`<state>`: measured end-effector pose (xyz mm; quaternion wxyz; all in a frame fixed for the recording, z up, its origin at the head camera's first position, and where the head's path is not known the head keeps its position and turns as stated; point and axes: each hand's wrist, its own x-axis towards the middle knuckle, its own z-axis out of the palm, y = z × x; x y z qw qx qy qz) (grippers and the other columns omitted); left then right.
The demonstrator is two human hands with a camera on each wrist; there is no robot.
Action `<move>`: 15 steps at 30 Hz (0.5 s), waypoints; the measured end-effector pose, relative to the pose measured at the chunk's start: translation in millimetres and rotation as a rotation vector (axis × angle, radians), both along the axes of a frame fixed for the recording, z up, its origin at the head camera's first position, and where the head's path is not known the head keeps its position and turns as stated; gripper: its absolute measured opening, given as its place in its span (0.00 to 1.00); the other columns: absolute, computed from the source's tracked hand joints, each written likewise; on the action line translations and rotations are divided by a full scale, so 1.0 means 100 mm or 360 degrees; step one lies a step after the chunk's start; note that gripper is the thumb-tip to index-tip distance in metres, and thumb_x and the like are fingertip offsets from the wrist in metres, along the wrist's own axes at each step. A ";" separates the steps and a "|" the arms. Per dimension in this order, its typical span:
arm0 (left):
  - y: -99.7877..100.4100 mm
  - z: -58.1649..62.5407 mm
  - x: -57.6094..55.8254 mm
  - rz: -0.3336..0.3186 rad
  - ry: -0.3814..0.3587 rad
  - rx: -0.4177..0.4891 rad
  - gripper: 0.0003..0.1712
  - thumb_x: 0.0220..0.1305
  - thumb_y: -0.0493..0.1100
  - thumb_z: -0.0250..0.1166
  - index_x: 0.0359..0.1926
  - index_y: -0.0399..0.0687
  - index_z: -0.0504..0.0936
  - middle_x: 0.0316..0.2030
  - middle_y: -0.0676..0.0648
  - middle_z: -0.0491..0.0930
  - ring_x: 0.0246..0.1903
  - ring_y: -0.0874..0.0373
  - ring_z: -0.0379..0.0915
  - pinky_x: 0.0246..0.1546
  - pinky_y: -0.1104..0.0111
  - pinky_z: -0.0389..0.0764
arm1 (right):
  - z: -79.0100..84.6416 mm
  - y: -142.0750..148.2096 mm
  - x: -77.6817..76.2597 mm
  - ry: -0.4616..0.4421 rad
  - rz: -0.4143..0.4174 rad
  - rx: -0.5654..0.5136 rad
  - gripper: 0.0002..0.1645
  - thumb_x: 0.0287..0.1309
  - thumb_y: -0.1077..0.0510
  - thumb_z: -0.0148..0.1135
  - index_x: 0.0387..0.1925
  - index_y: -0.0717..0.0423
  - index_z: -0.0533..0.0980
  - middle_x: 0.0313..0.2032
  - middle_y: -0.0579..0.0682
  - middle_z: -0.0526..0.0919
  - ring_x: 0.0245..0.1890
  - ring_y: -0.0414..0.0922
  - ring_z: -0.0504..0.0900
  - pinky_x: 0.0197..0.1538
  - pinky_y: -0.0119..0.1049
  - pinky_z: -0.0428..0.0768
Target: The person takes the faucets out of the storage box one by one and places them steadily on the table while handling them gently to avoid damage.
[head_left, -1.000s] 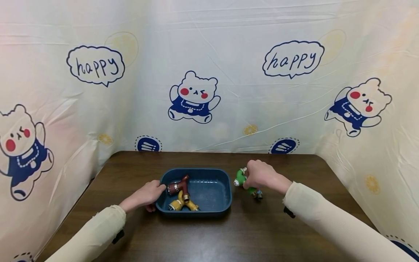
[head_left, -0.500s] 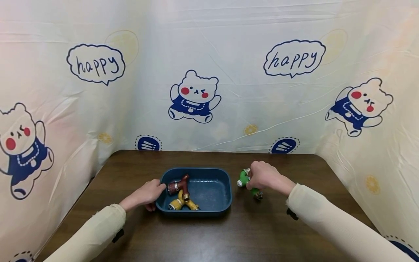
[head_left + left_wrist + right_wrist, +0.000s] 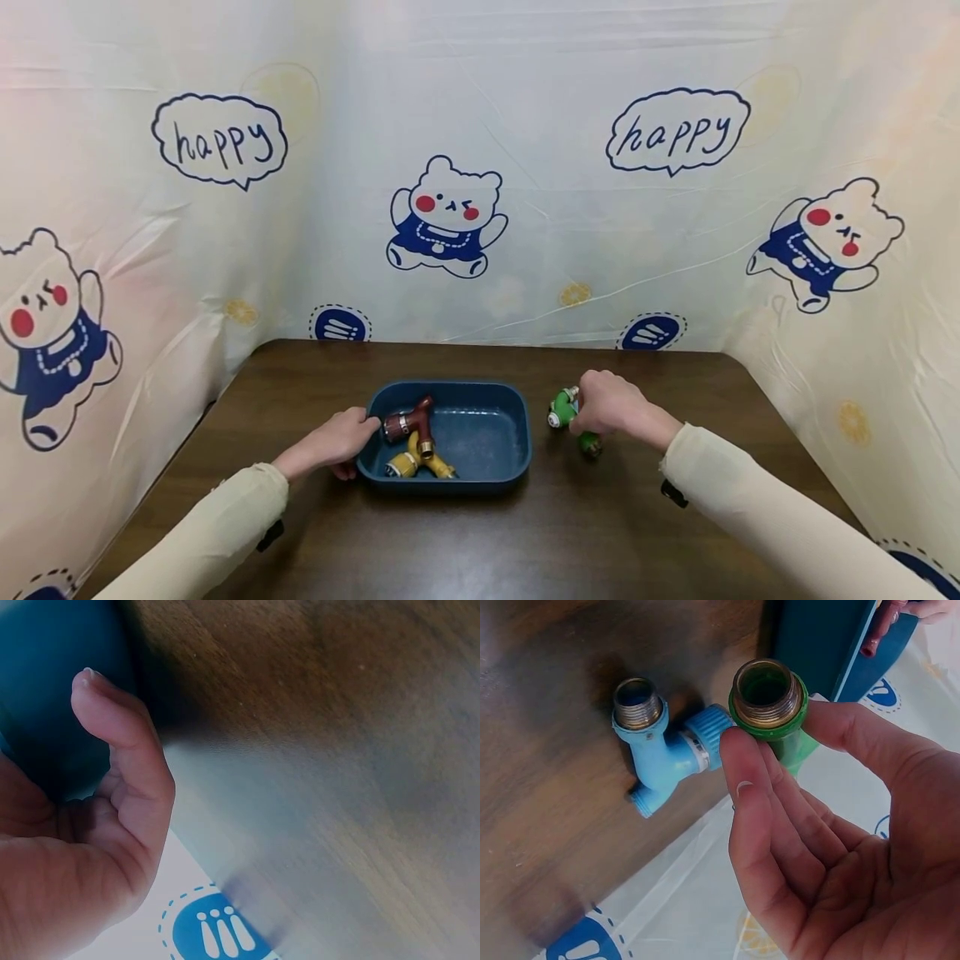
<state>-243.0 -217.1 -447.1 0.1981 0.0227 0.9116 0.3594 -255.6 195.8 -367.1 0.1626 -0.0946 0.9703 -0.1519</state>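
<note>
My left hand (image 3: pixel 333 439) holds the left rim of a dark blue plastic basin (image 3: pixel 480 442), the thumb over the edge. In the left wrist view, a curled finger of that hand (image 3: pixel 112 825) lies by the basin wall (image 3: pixel 52 682). To the basin's right, my right hand (image 3: pixel 611 406) pinches a green tap (image 3: pixel 564 408) between thumb and fingers. Close up, the green tap (image 3: pixel 789 746) points its threaded brass end at the right wrist camera. Beside it on the table is a light blue tap (image 3: pixel 656 757), mostly hidden by the hand in the head view.
A dark red tap (image 3: pixel 420 425) and a yellow tap (image 3: pixel 403 464) lie in the basin's left half. Brown wooden table (image 3: pixel 480 550) surrounds the basin. A pale patterned curtain (image 3: pixel 540 167) hangs behind the table and at both sides.
My right hand has shifted slightly to the right with the green tap, away from the basin. The left hand keeps its hold, and the head view has tilted a little.
</note>
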 end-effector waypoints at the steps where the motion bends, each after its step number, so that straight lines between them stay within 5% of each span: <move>1: 0.00 0.00 0.00 -0.0004 -0.0001 -0.0002 0.20 0.82 0.45 0.45 0.51 0.31 0.75 0.23 0.40 0.79 0.16 0.52 0.80 0.19 0.62 0.86 | -0.01 0.00 0.00 0.0001 -0.0003 0.0002 0.14 0.56 0.55 0.79 0.25 0.55 0.81 0.22 0.49 0.82 0.19 0.43 0.81 0.22 0.32 0.77; 15: -0.01 0.02 -0.01 0.0000 -0.0031 0.0007 0.19 0.82 0.45 0.45 0.50 0.32 0.75 0.23 0.39 0.80 0.17 0.51 0.81 0.18 0.61 0.86 | -0.09 0.08 0.00 0.0025 -0.0032 0.0012 0.14 0.54 0.55 0.80 0.25 0.55 0.81 0.22 0.48 0.82 0.19 0.44 0.84 0.23 0.34 0.77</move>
